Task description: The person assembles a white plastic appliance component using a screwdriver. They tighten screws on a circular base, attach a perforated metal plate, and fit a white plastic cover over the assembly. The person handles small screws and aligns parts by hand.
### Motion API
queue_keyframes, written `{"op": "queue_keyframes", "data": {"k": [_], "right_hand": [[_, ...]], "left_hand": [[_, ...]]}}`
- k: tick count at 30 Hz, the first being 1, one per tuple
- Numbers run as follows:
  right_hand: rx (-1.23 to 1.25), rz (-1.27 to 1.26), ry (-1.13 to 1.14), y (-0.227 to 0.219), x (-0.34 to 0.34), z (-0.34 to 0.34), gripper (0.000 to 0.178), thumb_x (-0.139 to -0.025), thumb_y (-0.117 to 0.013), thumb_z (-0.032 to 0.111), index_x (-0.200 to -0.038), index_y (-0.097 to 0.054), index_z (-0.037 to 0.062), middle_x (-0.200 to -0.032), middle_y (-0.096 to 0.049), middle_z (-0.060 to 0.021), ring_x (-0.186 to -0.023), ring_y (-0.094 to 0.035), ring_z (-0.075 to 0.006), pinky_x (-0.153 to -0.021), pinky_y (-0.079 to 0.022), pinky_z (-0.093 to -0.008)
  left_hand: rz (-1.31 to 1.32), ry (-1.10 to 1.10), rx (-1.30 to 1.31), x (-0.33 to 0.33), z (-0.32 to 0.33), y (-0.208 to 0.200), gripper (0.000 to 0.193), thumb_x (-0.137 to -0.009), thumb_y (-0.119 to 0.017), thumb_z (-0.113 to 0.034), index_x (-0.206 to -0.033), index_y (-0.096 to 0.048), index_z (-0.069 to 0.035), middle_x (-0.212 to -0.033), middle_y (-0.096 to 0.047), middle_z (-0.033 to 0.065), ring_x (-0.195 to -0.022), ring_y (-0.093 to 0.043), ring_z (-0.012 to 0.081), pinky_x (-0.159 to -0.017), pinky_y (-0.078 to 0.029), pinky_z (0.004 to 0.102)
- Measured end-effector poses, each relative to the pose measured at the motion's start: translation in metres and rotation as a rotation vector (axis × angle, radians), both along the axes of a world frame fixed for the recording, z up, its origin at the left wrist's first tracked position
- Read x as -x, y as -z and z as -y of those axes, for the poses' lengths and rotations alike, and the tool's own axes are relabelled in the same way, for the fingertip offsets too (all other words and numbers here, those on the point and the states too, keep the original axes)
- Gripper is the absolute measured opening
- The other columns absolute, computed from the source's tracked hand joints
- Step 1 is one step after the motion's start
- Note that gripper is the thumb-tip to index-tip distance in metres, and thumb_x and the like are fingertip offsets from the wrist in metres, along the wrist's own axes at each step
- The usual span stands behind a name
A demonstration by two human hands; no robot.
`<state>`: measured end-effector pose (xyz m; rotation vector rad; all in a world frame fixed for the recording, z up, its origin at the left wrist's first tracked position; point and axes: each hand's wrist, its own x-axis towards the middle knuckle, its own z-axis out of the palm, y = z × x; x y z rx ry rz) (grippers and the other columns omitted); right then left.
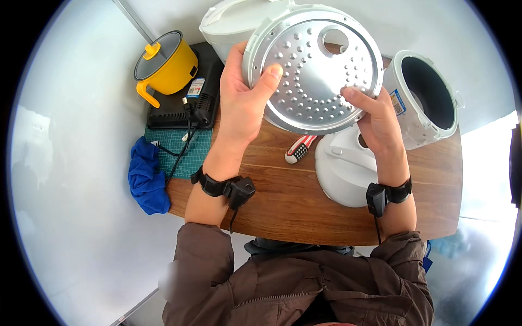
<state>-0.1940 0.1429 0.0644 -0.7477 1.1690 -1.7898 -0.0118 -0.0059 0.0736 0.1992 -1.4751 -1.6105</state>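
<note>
I see both hands up over the wooden table [304,201], gripping one round metal plate [314,68] with many small holes and one big round hole near its top. Left hand [242,103] clamps the plate's left rim, thumb across the front face, fingers hidden behind. Right hand [378,119] holds the lower right rim, one finger on the front, the rest underneath. The plate is tilted toward me, held above the table's far edge, partly covering a white cooker body [234,22] behind it. To the right a second white cooker [427,98] lies on its side, dark opening facing right. Below the plate a white lid [342,171] lies flat on the wood, just beside a red and white screwdriver handle [299,149]. On the left, a yellow pot [168,68] with a grey lid sits on a black box [187,103], which rests on a green cutting mat [182,149]. A blue cloth [147,176] hangs at the table's left edge. Black bands sit on both wrists.
</note>
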Motion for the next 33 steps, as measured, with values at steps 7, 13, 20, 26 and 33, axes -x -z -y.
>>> {"op": "queue_keyframes", "data": {"k": [7, 13, 20, 26, 33], "right_hand": [[0.049, 0.035, -0.012, -0.001, 0.000, 0.000, 0.049, -0.085, -0.078, 0.012, -0.126, -0.058, -0.0048, -0.110, -0.070, -0.0122, -0.102, -0.067, -0.0191, -0.091, -0.051, -0.0339], [0.116, 0.104, 0.007, -0.002, -0.002, -0.002, 0.047, -0.086, -0.077, 0.012, -0.125, -0.058, -0.0047, -0.106, -0.070, -0.0097, -0.100, -0.065, -0.0172, -0.091, -0.051, -0.0338], [0.134, 0.067, 0.026, -0.004, 0.002, -0.005, 0.049, -0.086, -0.076, 0.010, -0.129, -0.056, -0.0025, -0.109, -0.069, -0.0080, -0.099, -0.065, -0.0158, -0.091, -0.050, -0.0334], [0.147, 0.088, 0.087, -0.005, 0.000, -0.002, 0.049, -0.086, -0.078, 0.009, -0.128, -0.056, -0.0020, -0.110, -0.069, -0.0088, -0.100, -0.067, -0.0163, -0.089, -0.054, -0.0337], [0.132, 0.065, 0.111, -0.006, -0.001, -0.002, 0.047, -0.086, -0.078, 0.007, -0.127, -0.057, -0.0010, -0.108, -0.070, -0.0085, -0.098, -0.067, -0.0159, -0.088, -0.054, -0.0331]], "left_hand": [[0.015, 0.009, 0.087, -0.003, 0.000, -0.004, 0.043, -0.094, -0.065, -0.005, -0.133, -0.048, 0.001, -0.112, -0.064, 0.0056, -0.098, -0.059, 0.0088, -0.087, -0.051, 0.0266], [0.011, 0.025, 0.070, -0.003, 0.000, -0.003, 0.045, -0.093, -0.065, -0.004, -0.134, -0.047, 0.001, -0.112, -0.064, 0.0059, -0.097, -0.060, 0.0085, -0.087, -0.051, 0.0265], [-0.044, 0.079, 0.048, 0.001, 0.002, 0.004, 0.049, -0.091, -0.067, -0.004, -0.135, -0.044, 0.001, -0.115, -0.063, 0.0074, -0.099, -0.061, 0.0100, -0.089, -0.052, 0.0278], [-0.037, 0.077, 0.036, 0.003, 0.000, 0.008, 0.051, -0.091, -0.066, -0.002, -0.136, -0.043, 0.001, -0.118, -0.063, 0.0087, -0.103, -0.062, 0.0125, -0.092, -0.052, 0.0301], [-0.053, 0.114, -0.015, 0.004, 0.001, 0.009, 0.053, -0.089, -0.065, 0.000, -0.137, -0.042, -0.001, -0.119, -0.063, 0.0085, -0.104, -0.063, 0.0132, -0.093, -0.052, 0.0306]]}}
